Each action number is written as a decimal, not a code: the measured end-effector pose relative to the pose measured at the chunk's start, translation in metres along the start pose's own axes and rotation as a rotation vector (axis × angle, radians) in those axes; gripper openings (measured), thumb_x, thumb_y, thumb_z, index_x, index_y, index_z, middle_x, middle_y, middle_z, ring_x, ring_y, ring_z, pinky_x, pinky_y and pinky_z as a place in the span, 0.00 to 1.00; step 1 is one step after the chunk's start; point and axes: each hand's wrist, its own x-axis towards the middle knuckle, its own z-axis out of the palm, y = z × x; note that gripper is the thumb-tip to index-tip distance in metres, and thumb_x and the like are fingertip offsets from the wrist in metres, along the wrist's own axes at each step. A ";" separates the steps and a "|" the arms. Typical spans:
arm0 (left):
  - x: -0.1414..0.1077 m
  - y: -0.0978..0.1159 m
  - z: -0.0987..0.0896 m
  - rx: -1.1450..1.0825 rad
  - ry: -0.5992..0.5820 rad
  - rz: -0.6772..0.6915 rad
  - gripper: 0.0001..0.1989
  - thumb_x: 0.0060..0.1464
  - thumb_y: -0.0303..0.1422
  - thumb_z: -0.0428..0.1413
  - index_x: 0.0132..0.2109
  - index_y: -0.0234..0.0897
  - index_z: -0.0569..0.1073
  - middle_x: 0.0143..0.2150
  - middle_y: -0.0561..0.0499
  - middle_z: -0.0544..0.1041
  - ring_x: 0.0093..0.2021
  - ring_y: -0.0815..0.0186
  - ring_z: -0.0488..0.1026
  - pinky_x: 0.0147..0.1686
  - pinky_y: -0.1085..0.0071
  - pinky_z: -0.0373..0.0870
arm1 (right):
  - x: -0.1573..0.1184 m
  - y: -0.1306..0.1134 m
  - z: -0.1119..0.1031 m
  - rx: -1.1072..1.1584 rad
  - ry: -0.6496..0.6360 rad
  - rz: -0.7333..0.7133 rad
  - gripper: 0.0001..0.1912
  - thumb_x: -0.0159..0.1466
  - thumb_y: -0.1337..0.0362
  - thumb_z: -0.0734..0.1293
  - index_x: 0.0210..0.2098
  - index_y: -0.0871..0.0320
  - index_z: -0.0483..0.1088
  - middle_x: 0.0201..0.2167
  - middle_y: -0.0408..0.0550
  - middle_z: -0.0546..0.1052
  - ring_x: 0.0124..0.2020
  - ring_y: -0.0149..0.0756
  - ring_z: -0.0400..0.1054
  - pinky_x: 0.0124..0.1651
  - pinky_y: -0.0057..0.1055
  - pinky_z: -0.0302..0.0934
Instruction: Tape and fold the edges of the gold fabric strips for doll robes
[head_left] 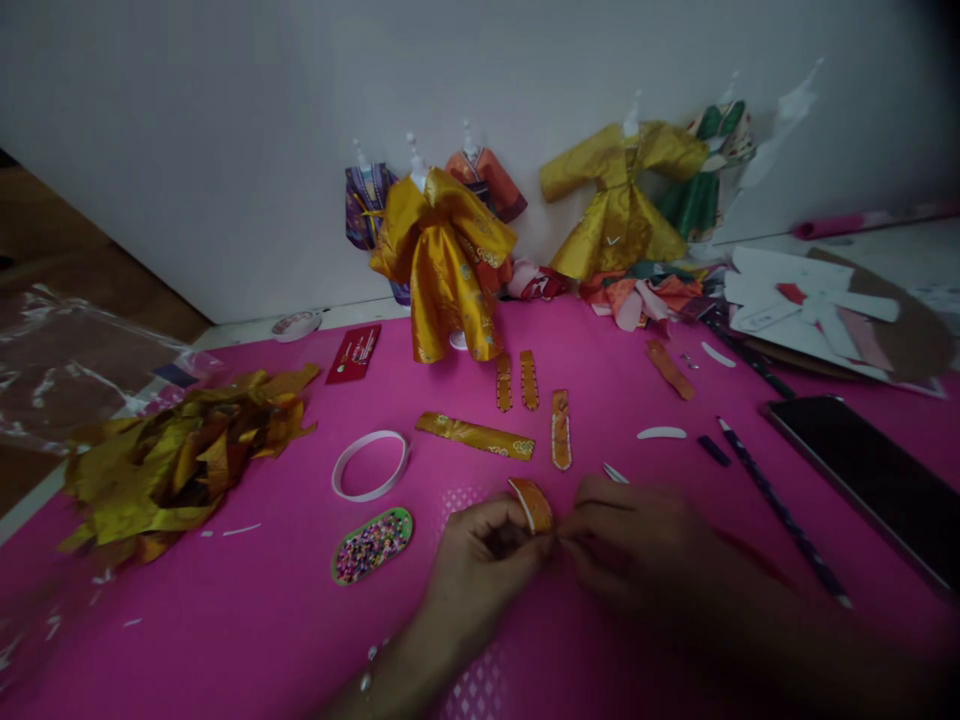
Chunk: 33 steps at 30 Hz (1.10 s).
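Observation:
My left hand (487,560) pinches a curved orange fabric strip (533,505) with a pale edge between thumb and fingers. Close against its lower end, my right hand (630,530) has its fingertips pressed together; whatever they hold is too small and dark to make out. Beyond both hands lie a flat gold fabric strip (476,436), a strip with a beaded-looking edge (561,432) and two small dotted-edge strips, one of them a rounded tab (529,380). A green oval tray of multicoloured beads (405,520) sits left of my left hand. A metal tip (615,473) shows behind my right hand.
Small dress forms in a gold gown (442,270) and a yellow robe (626,190) stand along the wall. Gold fabric scraps (187,450) and a pale ring (336,470) lie left. A pencil (784,510), phone (877,480) and white paper pieces (780,275) lie right.

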 end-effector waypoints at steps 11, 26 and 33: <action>0.001 0.002 0.000 -0.012 -0.007 0.012 0.07 0.43 0.32 0.64 0.25 0.36 0.74 0.23 0.55 0.73 0.25 0.71 0.66 0.27 0.75 0.62 | 0.001 0.000 0.001 0.057 -0.009 0.032 0.08 0.62 0.72 0.64 0.32 0.57 0.76 0.26 0.44 0.74 0.26 0.32 0.69 0.28 0.29 0.59; -0.001 0.004 0.002 -0.021 -0.028 -0.012 0.07 0.43 0.32 0.63 0.25 0.35 0.74 0.23 0.55 0.73 0.25 0.70 0.66 0.29 0.74 0.62 | 0.002 -0.001 -0.001 0.065 -0.005 0.067 0.07 0.58 0.73 0.63 0.28 0.57 0.71 0.25 0.43 0.72 0.25 0.32 0.67 0.27 0.30 0.56; 0.000 0.007 0.001 -0.033 -0.041 -0.017 0.07 0.43 0.33 0.64 0.26 0.35 0.75 0.22 0.55 0.74 0.23 0.72 0.67 0.26 0.76 0.62 | 0.002 0.001 -0.001 0.112 0.027 0.093 0.05 0.58 0.73 0.64 0.28 0.57 0.68 0.26 0.41 0.71 0.26 0.30 0.65 0.28 0.29 0.54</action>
